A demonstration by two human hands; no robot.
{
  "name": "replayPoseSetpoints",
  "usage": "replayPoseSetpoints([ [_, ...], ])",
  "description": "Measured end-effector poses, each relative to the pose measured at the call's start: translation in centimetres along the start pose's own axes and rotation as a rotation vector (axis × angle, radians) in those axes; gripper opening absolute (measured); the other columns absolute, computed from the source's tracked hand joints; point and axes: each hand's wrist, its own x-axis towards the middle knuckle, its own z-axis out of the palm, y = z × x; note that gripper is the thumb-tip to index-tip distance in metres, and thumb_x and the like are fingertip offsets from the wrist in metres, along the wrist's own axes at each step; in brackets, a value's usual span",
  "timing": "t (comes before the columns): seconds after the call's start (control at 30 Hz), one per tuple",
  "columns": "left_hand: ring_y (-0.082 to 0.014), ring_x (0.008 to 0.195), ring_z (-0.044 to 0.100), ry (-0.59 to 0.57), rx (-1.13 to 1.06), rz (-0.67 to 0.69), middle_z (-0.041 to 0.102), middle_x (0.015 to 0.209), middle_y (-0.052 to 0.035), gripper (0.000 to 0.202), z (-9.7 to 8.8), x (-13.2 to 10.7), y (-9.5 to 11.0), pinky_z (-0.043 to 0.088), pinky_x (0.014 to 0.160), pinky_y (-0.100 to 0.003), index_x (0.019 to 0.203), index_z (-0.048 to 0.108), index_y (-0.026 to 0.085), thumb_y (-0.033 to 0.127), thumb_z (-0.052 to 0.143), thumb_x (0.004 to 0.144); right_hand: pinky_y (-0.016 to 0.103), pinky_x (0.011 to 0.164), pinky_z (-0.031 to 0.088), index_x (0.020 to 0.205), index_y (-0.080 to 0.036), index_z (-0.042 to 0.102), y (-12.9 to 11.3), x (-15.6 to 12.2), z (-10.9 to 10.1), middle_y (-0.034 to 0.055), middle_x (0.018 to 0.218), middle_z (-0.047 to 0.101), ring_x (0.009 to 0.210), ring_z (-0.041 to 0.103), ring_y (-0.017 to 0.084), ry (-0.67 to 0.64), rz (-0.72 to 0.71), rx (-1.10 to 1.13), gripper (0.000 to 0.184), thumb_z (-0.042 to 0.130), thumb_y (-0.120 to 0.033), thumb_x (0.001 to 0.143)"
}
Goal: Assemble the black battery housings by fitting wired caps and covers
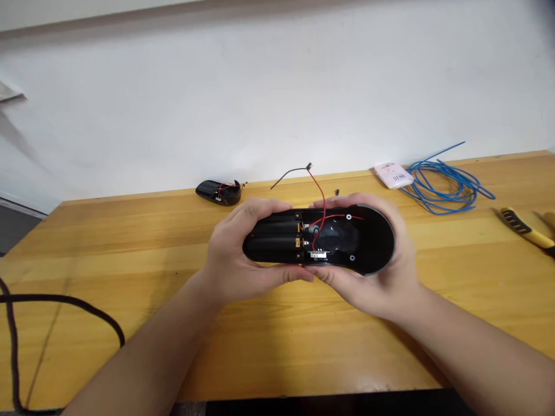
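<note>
Black housing point(347, 242) held open side up over the middle of the bench point(130, 346), long axis running sideways. Left hand point(236, 248) grips the narrow end, fingers point(264, 211) along the far edge, thumb point(295, 275) along the near edge. Right hand point(368, 260) grips the wide round end, thumb point(325, 274) on the near edge. Both grips clamped on the housing, thumbs nearly touching at the near edge.

Inside the housing: battery bays point(273, 234) at the narrow end, brass contacts point(298, 242), small switch point(318, 254), two white-ringed posts point(349, 216). Red wires point(323, 216) run across the inside, one going up past the far edge to a black lead point(288, 173) lying on the bench.

Beyond the hands on the bench: smaller black shell point(219, 192) with red wires, tiny dark part point(337, 192), pale pink packet point(393, 175), blue wire coil point(442, 188). Yellow-and-black tool point(520, 228) at the right edge. Black cable point(60, 299) at the left. White wall point(260, 98) behind.
</note>
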Motion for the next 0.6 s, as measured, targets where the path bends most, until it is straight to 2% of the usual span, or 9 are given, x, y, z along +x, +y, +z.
replayPoseSetpoints([
  [0.1, -0.0164, 0.077, 0.068, 0.012, -0.03, -0.01, 0.072, 0.095, -0.0028, 0.079, 0.1, -0.1, 0.2, 0.059, 0.069, -0.032, 0.122, 0.069, 0.024, 0.052, 0.1, 0.055, 0.056, 0.108, 0.056, 0.133, -0.031, 0.055, -0.2, -0.1, 0.0, 0.0093, 0.129, 0.066, 0.121, 0.067, 0.033, 0.0, -0.001, 0.03, 0.07, 0.092, -0.025, 0.074],
  [0.27, -0.0152, 0.08, 0.068, 0.006, -0.05, 0.021, 0.073, 0.096, -0.0038, 0.082, 0.2, 0.0, -0.2, 0.06, 0.075, -0.029, 0.121, 0.07, 0.018, 0.047, 0.103, 0.051, 0.054, 0.107, 0.057, 0.132, -0.029, 0.056, 0.0, -0.2, -0.2, 0.0095, 0.127, 0.066, 0.119, 0.067, 0.032, -0.001, 0.027, 0.007, 0.073, 0.095, -0.024, 0.07],
  [0.4, -0.0163, 0.082, 0.069, -0.027, -0.069, 0.061, 0.073, 0.1, -0.0053, 0.082, 0.2, 0.0, -0.9, 0.059, 0.074, -0.028, 0.126, 0.067, 0.019, 0.05, 0.1, 0.057, 0.051, 0.107, 0.058, 0.133, -0.027, 0.054, 0.3, -0.1, -0.2, 0.011, 0.129, 0.064, 0.121, 0.066, 0.031, -0.016, 0.064, 0.024, 0.074, 0.094, -0.025, 0.07],
  [0.53, -0.0196, 0.087, 0.071, -0.101, -0.032, 0.026, 0.074, 0.106, -0.007, 0.085, -0.1, -0.1, -1.0, 0.059, 0.078, -0.031, 0.13, 0.066, 0.022, 0.06, 0.096, 0.06, 0.053, 0.11, 0.057, 0.129, -0.028, 0.052, 0.4, 0.1, 0.0, 0.0102, 0.127, 0.064, 0.122, 0.066, 0.031, -0.017, 0.1, 0.084, 0.074, 0.095, -0.027, 0.069],
  [0.6, -0.0193, 0.086, 0.071, -0.135, -0.033, 0.0, 0.073, 0.106, -0.0076, 0.079, -0.3, -0.2, -1.0, 0.059, 0.078, -0.03, 0.13, 0.066, 0.022, 0.062, 0.091, 0.067, 0.051, 0.108, 0.059, 0.126, -0.028, 0.053, 0.5, 0.1, 0.0, 0.0083, 0.124, 0.066, 0.12, 0.068, 0.03, -0.015, 0.119, 0.103, 0.074, 0.097, -0.028, 0.067],
])
